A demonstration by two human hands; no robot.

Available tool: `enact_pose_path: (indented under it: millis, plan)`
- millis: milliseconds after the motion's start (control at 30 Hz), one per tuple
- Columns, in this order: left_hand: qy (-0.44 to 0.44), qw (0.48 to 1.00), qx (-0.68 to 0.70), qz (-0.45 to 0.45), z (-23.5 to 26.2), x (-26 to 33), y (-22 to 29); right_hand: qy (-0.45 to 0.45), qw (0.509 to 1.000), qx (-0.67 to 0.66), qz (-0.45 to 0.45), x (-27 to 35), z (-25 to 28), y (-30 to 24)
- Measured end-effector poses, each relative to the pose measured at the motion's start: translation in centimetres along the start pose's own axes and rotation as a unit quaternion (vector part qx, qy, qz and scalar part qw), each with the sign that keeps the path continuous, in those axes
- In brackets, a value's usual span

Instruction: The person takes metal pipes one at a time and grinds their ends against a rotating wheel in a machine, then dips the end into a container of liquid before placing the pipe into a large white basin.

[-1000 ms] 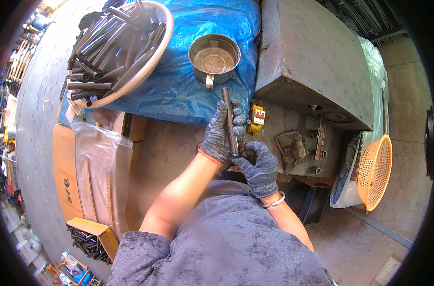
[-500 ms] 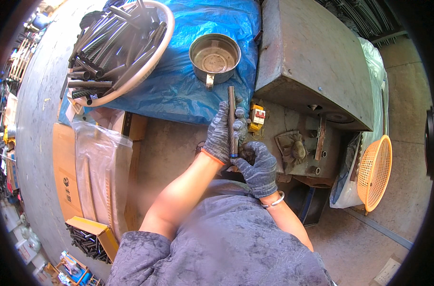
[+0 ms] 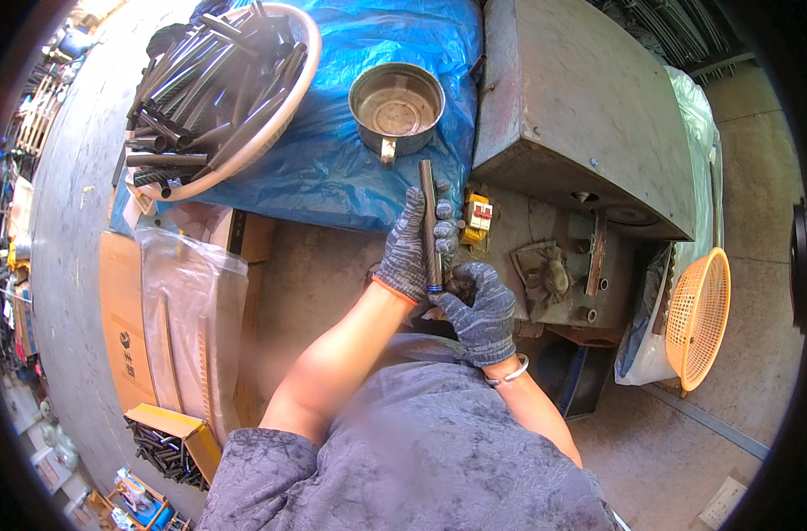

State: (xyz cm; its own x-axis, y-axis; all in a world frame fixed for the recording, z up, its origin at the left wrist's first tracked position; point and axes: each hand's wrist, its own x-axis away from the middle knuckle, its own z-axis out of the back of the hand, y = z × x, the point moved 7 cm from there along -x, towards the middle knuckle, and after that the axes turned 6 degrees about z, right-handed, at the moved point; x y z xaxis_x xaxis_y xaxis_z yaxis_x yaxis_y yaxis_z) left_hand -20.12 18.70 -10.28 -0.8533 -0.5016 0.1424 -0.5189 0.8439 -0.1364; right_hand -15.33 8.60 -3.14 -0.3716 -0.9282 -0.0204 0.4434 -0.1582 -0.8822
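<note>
Since a second ago, the metal tube (image 3: 430, 221) has risen a little in my grip and now stands nearly upright, its top end reaching toward the handle of the metal pot (image 3: 396, 99). I have my left hand (image 3: 412, 250) wrapped around the tube's lower half, gloved fingers (image 3: 445, 232) clenched on it, with a thin blue band showing near the tube's bottom end. My right hand (image 3: 478, 305), also in a dark knit glove, sits just below and to the right, its fingers curled in at the tube's bottom end; I cannot tell whether they grip the tube or only touch it. Both hands hang in front of the near edge of the surface covered by the blue tarp (image 3: 332, 168). On that tarp, the pot stands near the right edge, and toward the far left corner a pale round basin (image 3: 284, 111) holds a heap of dark tubes (image 3: 200, 80). Right of the tarp I see a big grey metal machine housing (image 3: 580, 106), with a small yellow switch box (image 3: 477, 215) just beside the tube. An orange mesh basket (image 3: 697, 305) leans at the far right, and cardboard with clear plastic wrap (image 3: 177, 310) lies on the floor to my left.
</note>
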Motion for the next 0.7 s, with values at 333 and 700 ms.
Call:
enact_pose_path:
  millis: [333,700]
  plan:
    - [0.008,1.000,-0.011,-0.001,0.3,-0.1,0.2,-0.013,1.000,0.006,-0.011,-0.2,-0.1,-0.1]
    - [0.047,0.997,-0.034,-0.040,2.4,-0.6,0.7,-0.013,0.999,-0.043,-0.020,-0.7,-0.7,1.0]
